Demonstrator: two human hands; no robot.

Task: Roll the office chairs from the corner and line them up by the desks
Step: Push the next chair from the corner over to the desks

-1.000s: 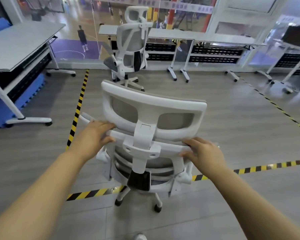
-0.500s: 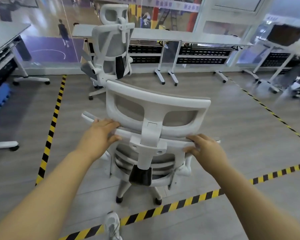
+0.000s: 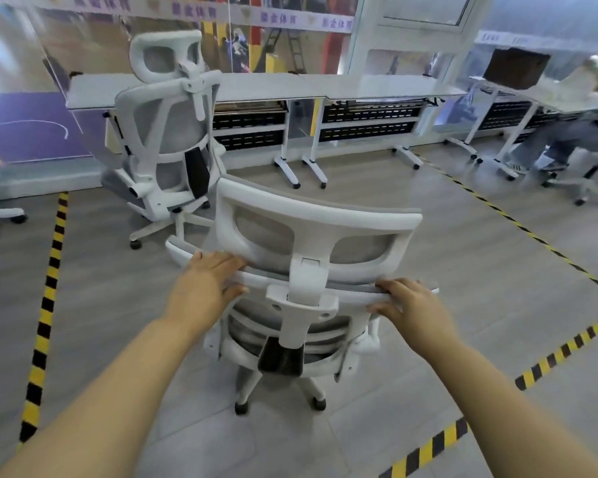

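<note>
Gripping the top rail of the white mesh office chair (image 3: 311,270), the person is working through the rolling step: the left hand (image 3: 204,288) is curling over the rail left of the headrest post, the right hand (image 3: 413,307) is clamping the same rail on the other side, the two set apart with the post between them. The chair is standing directly ahead of both hands, its back facing the person and its casters on the grey floor. Beyond the left hand a second white office chair (image 3: 168,132) is already sitting against the long white desk (image 3: 325,86). Judging from this, the next move is calling for a steady push forward and slightly right, bringing the held chair alongside that one without clipping its base. Yellow-black floor tape (image 3: 45,305) is running outside each arm.
</note>
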